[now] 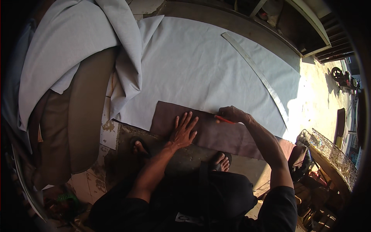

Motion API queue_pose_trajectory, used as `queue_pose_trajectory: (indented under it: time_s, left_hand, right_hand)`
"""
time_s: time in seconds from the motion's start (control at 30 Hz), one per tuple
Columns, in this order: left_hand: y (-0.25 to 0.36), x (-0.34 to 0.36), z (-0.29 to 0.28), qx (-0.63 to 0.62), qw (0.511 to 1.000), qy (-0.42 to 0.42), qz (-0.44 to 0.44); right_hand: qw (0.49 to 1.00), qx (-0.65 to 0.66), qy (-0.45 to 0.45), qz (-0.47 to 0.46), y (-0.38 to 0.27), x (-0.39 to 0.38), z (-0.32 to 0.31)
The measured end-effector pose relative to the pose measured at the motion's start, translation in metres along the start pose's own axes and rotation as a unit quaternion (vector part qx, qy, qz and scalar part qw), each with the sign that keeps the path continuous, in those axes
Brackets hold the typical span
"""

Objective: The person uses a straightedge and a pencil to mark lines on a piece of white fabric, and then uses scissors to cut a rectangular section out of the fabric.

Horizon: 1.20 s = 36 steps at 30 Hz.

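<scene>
My left hand [183, 132] lies flat with spread fingers on a long dark brown piece of leather-like material [228, 136]. That piece lies along the near edge of a large pale grey sheet [189, 65]. Near the far edge of the brown piece, my right hand [234, 115] is closed around a slim orange-red tool [225, 120]. Its tip and exact kind are hard to make out. Beyond my right hand a long metal ruler [257, 73] rests slantwise on the grey sheet.
On the left, bunched grey material [73, 38] hangs over a brown padded piece [91, 112]. A wooden-framed cabinet [309, 23] stands at the far right. A wire-mesh item [332, 154] and clutter sit at the near right. My feet [223, 161] are close to the brown piece's near edge.
</scene>
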<state>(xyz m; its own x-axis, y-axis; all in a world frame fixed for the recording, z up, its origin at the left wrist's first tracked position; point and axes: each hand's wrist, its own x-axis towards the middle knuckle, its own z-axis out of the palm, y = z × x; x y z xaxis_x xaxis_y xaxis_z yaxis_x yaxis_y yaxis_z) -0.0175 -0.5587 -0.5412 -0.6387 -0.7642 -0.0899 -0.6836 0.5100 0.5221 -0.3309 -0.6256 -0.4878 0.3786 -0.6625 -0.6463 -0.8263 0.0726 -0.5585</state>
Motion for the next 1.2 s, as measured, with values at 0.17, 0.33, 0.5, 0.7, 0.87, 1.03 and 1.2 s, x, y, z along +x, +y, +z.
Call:
queue_pose_trajectory:
  time_s: [0.17,0.33,0.5,0.7,0.87,1.03,1.2]
  left_hand:
    - [-0.016,-0.008,-0.002,0.132,0.981,0.064,-0.123]
    - [-0.03,-0.014,-0.009,0.098,0.982,0.072,-0.145]
    - [-0.03,-0.012,-0.01,0.118,0.978,0.062,-0.159]
    - [-0.028,-0.011,-0.006,0.101,0.981,0.057,-0.158]
    - [-0.03,-0.008,-0.008,0.102,0.981,0.065,-0.153]
    - [-0.029,-0.012,-0.008,0.1,0.98,0.052,-0.161]
    - [-0.029,-0.007,-0.008,0.095,0.98,0.051,-0.166]
  right_hand:
    - [0.999,0.008,-0.021,0.029,-0.009,-0.001,-0.001]
    - [0.998,-0.056,0.007,-0.018,-0.007,0.007,0.018]
    - [1.0,0.008,-0.019,0.01,-0.019,0.013,0.01]
    - [0.999,-0.043,-0.025,-0.015,-0.024,0.024,0.009]
    - [0.998,-0.001,0.0,-0.057,-0.014,0.032,0.011]
    - [0.993,-0.064,-0.011,-0.098,-0.02,0.032,0.01]
    - [0.996,-0.042,-0.007,-0.076,-0.015,0.043,0.014]
